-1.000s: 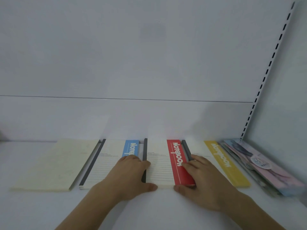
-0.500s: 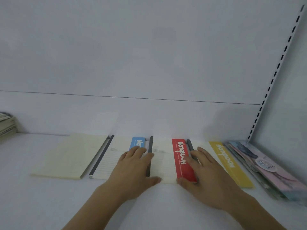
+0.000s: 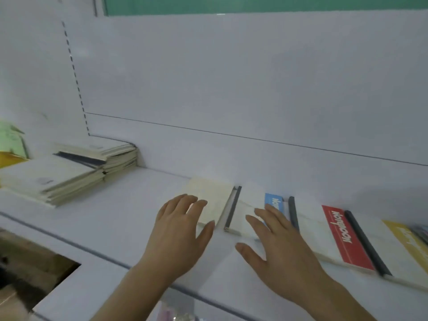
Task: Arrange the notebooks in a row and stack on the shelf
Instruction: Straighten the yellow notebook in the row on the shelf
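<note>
A row of notebooks lies flat on the white shelf [image 3: 120, 212]: a plain cream notebook [image 3: 208, 195], a blue-banded notebook [image 3: 251, 205], a red-banded notebook [image 3: 335, 235] and a yellow-banded notebook [image 3: 403, 249] at the right edge. My left hand [image 3: 180, 232] hovers with fingers spread over the near left corner of the cream notebook. My right hand [image 3: 275, 244] is spread flat over the near end of the blue-banded notebook. Neither hand grips anything. Two stacks of cream notebooks [image 3: 69, 170] stand at the far left of the shelf.
The white back panel [image 3: 231, 89] rises behind the row, with a slotted upright [image 3: 74, 72] at the left. The shelf's front edge [image 3: 69, 242] runs diagonally; below it, dark boxes [image 3: 27, 269] are visible. Bare shelf lies between the stacks and the row.
The view has swung left, bringing the stacks into sight. Both hands have left the red-banded notebook and shifted left, to the cream and blue-banded notebooks.
</note>
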`<state>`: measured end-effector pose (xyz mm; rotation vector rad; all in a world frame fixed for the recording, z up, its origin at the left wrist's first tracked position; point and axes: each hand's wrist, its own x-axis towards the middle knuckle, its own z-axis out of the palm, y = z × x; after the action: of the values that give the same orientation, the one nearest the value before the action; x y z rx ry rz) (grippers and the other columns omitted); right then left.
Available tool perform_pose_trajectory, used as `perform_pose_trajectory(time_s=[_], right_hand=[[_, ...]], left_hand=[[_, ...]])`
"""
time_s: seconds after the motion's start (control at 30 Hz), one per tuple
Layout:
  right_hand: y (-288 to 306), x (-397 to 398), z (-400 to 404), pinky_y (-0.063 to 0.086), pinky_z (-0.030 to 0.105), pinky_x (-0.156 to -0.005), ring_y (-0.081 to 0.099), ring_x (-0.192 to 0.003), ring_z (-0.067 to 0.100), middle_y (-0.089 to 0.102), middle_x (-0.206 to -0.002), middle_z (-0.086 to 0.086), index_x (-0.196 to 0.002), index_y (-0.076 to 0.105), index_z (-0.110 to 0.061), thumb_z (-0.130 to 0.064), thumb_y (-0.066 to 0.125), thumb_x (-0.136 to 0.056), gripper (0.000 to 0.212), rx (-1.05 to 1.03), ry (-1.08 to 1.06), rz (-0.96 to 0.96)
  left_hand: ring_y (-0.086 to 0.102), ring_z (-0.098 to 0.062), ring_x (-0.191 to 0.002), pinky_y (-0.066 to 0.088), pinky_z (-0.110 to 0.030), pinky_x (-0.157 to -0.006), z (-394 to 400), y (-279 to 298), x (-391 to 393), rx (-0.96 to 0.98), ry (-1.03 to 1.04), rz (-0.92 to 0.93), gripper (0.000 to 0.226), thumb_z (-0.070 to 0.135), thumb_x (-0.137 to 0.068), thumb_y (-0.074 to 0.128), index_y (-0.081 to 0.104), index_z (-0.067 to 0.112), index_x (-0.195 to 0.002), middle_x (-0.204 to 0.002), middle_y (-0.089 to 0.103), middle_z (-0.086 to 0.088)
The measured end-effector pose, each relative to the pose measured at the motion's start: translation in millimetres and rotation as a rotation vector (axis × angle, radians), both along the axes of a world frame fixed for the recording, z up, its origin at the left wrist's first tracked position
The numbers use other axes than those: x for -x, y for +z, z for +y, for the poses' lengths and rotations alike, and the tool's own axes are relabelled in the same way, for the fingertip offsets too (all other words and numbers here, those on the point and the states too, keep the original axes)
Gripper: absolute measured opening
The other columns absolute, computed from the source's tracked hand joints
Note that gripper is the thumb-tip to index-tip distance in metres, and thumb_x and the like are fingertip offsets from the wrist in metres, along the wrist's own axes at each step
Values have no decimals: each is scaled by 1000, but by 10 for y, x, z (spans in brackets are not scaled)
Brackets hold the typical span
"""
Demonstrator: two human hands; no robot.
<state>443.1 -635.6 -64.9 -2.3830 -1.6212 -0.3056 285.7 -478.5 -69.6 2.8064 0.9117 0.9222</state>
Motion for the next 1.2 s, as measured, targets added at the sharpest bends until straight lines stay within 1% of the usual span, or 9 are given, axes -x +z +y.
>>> perform_pose_trajectory(time_s=[0.23,0.5,0.6,0.8,0.97,1.0,1.07,1.13,1.2], right_hand=[[46,1229,989,3,26,-117,-4,-146,8,17,-157,-12,-150,24,-31,-75,13,-86,78,-44,137,36],[23,2481,2193,1,23,-116,-6,-145,6,13,-158,-14,-150,21,-32,-70,19,-89,72,-58,257,83],[53,2736,2619,0,20,-111,-1,-145,7,16,-157,-13,-149,23,-31,-69,22,-91,70,-82,276,89],[127,2811,3451,8,28,-118,-3,-145,12,5,-159,-6,-151,16,-25,-69,27,-90,76,-110,247,94],[78,2849,3989,4,34,-120,-8,-146,19,-3,-160,1,-152,12,-25,-72,23,-88,81,-29,239,43],[81,2860,4062,4,35,-120,-6,-146,20,-1,-160,1,-152,13,-26,-72,23,-88,80,-15,231,43],[127,2854,4173,15,35,-118,16,-142,20,25,-153,1,-148,28,-27,-74,20,-87,77,-19,215,-24],[182,2857,4232,32,31,-106,43,-121,15,52,-126,-7,-130,50,-29,-73,14,-84,73,-15,219,-87],[214,2897,4241,39,28,-90,51,-103,14,57,-103,-10,-109,58,-30,-67,15,-88,61,-10,242,-73]], left_hand=[[44,-16,-134,34,-34,-112,799,88,1421,24,116,3,48,49,-97,47,52,27,-139,-141,52,7],[39,-10,-135,34,-30,-112,1685,72,2760,94,248,-63,47,47,-99,41,43,30,-142,-144,47,13],[35,-9,-137,31,-28,-112,2036,29,3024,117,280,-69,49,48,-99,40,40,30,-145,-146,43,14],[32,-8,-137,30,-26,-112,2738,-23,3171,99,237,-48,52,51,-99,39,35,31,-147,-148,38,15],[17,-9,-145,19,-31,-119,3303,94,3099,79,150,3,79,64,-91,48,12,36,-154,-156,22,16],[12,-9,-147,15,-31,-120,3415,101,3083,56,132,47,81,68,-89,47,10,36,-154,-158,18,15],[4,-11,-149,8,-34,-123,3631,99,3061,22,114,113,83,76,-86,38,11,37,-154,-161,13,13],[-2,-12,-150,1,-36,-123,3816,78,3039,35,76,165,86,83,-84,29,10,38,-155,-163,10,12],[-2,-13,-151,-3,-39,-123,3983,33,3008,37,16,222,88,87,-82,21,15,37,-155,-163,13,13]])
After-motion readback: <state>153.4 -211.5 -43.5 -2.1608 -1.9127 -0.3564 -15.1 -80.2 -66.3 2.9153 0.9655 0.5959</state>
